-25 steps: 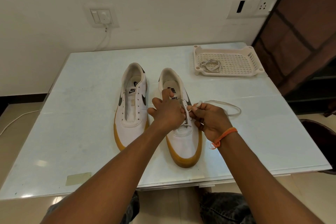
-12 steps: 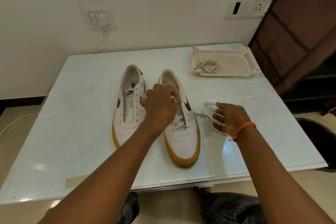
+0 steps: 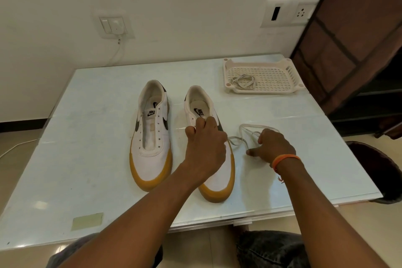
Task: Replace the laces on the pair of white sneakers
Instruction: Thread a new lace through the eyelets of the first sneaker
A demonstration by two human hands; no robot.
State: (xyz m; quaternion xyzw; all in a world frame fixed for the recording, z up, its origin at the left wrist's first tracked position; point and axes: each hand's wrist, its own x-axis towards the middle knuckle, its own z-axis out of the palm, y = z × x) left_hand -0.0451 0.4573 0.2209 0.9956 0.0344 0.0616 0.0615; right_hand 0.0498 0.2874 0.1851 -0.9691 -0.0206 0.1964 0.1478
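Two white sneakers with gum-coloured toe bumpers stand side by side on the pale desk (image 3: pixel 91 119), toes toward the person. The left sneaker (image 3: pixel 151 137) has bare eyelets and an open tongue, and it sits just to the left of the left hand (image 3: pixel 205 148), apart from it. The right sneaker (image 3: pixel 208 137) lies under that hand, which covers its eyelet area. The left-hand fingers (image 3: pixel 201 123) are curled and pressed together over the upper part of the lacing zone, and they seem to pinch something small there, though what they grip is hidden by the hand itself.

A white lace (image 3: pixel 245 135) runs out from beneath the left hand, crosses the desk to the right and ends in a loose loop just beyond the right hand (image 3: pixel 275 147). The right hand rests on the desk just beside the right sneaker. Its fingers (image 3: pixel 252 152) are bent over strands of the lace, with one fingertip pointing left toward the shoe; whether they truly clamp the lace or only lie on it cannot be told. An orange wristband (image 3: pixel 285 160) circles the right wrist.

Well beyond the right-hand fingers, at the far right corner of the desk, stands a cream slotted tray (image 3: pixel 274 78) with another coiled lace (image 3: pixel 243 80) lying in its left part. A greenish strip of tape (image 3: pixel 87 221) sticks to the desk near its front edge, well to the left of both hands.
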